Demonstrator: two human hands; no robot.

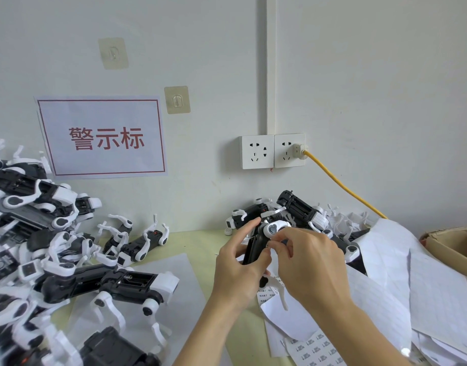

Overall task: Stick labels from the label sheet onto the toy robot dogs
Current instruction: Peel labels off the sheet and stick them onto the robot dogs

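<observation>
My left hand (239,273) grips a black-and-white toy robot dog (256,247), held upright above the table's middle. My right hand (310,265) pinches a small label against the dog's side, fingertips touching it; the label itself is mostly hidden by the fingers. A label sheet (314,348) with rows of small printed labels lies on the table below my right forearm. A big pile of toy dogs (55,247) fills the left side. A smaller heap of toy dogs (298,210) lies behind my hands against the wall.
Used white backing sheets (417,286) are heaped at the right, next to a cardboard box (454,247). A wall socket (273,151) holds a plug with a yellow cable (343,186) running down right. A red-bordered paper sign (103,137) hangs on the wall.
</observation>
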